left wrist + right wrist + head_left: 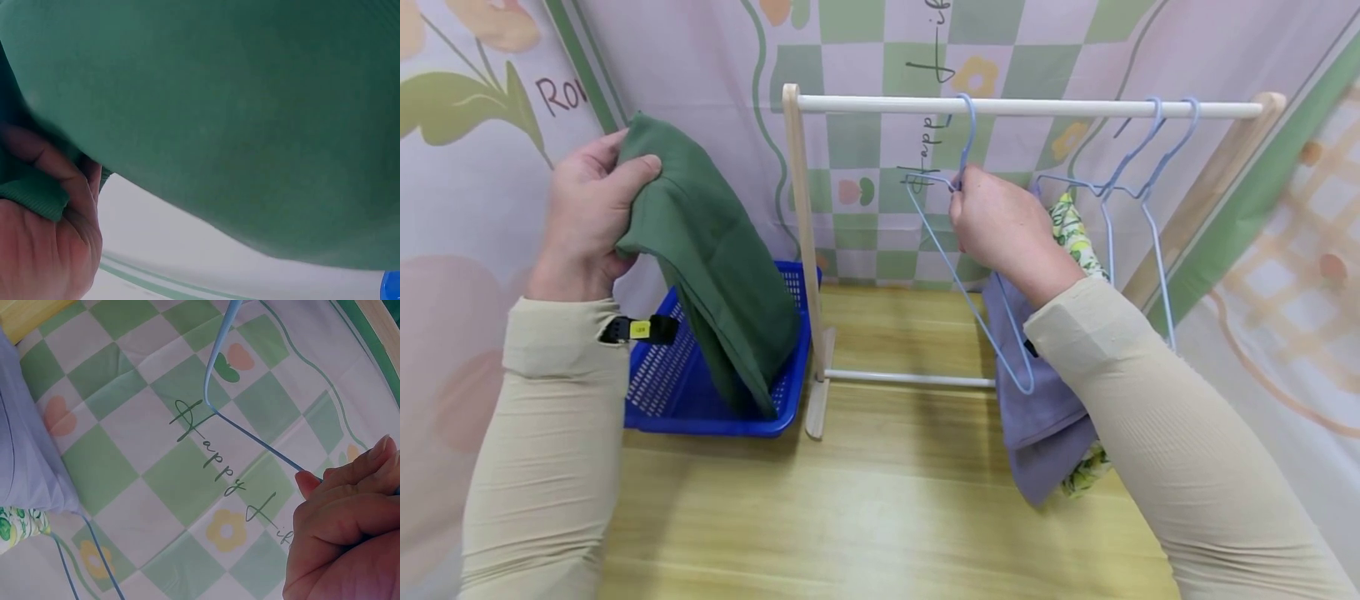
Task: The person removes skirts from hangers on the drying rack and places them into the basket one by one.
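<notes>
My left hand (587,208) pinches the upper end of a green garment (722,258) between thumb and fingers. The cloth hangs folded, its lower end down in a blue basket (715,427). In the left wrist view the green fabric (219,125) fills most of the picture, with fingers hooked behind an edge. My right hand (1003,225) grips a light blue hanger (973,129) just below its hook, which is at the white rail (880,104). No garment is on this hanger. The right wrist view shows its wire (262,445) running into the curled fingers.
The rail belongs to a wooden-ended rack (805,225) with a lower bar (917,379). To the right hang more blue hangers (1157,242), with a lavender garment (1045,417) and a lemon-print one (1075,233). Patterned curtain (865,50) stands behind the wood-look surface (865,517).
</notes>
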`<state>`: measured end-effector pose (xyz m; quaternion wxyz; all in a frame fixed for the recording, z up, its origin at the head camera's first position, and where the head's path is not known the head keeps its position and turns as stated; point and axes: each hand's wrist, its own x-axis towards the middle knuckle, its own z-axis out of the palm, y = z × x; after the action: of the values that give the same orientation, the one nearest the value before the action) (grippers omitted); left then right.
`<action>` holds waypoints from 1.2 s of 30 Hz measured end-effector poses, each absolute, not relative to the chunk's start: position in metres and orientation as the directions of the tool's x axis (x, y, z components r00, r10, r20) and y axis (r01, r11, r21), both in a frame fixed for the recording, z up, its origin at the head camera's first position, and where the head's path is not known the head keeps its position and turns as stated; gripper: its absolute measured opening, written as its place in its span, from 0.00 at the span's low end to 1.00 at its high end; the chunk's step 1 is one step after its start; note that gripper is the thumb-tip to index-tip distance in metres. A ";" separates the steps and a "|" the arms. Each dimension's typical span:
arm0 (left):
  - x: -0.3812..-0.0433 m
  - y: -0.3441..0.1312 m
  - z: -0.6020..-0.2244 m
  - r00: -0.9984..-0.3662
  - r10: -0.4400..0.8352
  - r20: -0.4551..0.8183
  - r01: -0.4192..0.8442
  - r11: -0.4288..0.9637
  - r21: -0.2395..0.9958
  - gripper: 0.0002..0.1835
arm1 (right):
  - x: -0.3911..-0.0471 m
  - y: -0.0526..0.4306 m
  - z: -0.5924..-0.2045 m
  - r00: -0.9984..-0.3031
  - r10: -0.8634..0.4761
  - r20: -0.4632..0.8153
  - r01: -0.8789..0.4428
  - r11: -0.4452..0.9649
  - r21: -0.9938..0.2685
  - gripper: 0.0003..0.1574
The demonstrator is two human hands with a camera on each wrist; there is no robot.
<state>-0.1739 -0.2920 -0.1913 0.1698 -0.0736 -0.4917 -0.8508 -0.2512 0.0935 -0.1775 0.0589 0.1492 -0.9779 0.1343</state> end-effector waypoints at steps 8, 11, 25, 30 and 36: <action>-0.175 -0.282 -0.192 -0.923 -0.209 0.324 0.385 -0.485 0.785 0.23 | -0.251 0.093 -0.179 -0.948 -0.280 0.150 -0.310 0.918 -0.247 0.26; -0.176 -0.279 -0.193 -0.921 -0.217 0.322 0.388 -0.492 0.780 0.22 | -0.251 0.093 -0.179 -0.950 -0.277 0.145 -0.306 0.919 -0.248 0.26; -0.167 -0.344 -0.250 -0.954 -0.236 0.187 0.294 -0.603 0.741 0.11 | -0.251 0.092 -0.179 -0.946 -0.289 0.146 -0.318 0.916 -0.246 0.26; -0.156 -0.371 -0.251 -0.969 -0.216 0.122 0.212 -0.466 0.859 0.18 | -0.252 0.093 -0.178 -0.947 -0.289 0.141 -0.317 0.915 -0.249 0.27; -0.154 -0.379 -0.239 -0.976 -0.216 0.013 -0.008 0.097 0.995 0.40 | -0.253 0.093 -0.177 -0.948 -0.287 0.136 -0.313 0.916 -0.250 0.28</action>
<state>-0.1538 -0.3792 -0.2392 0.0777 0.0761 -0.7364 -0.6678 -0.2534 0.0935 -0.1770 0.0481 0.1537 -0.9776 0.1356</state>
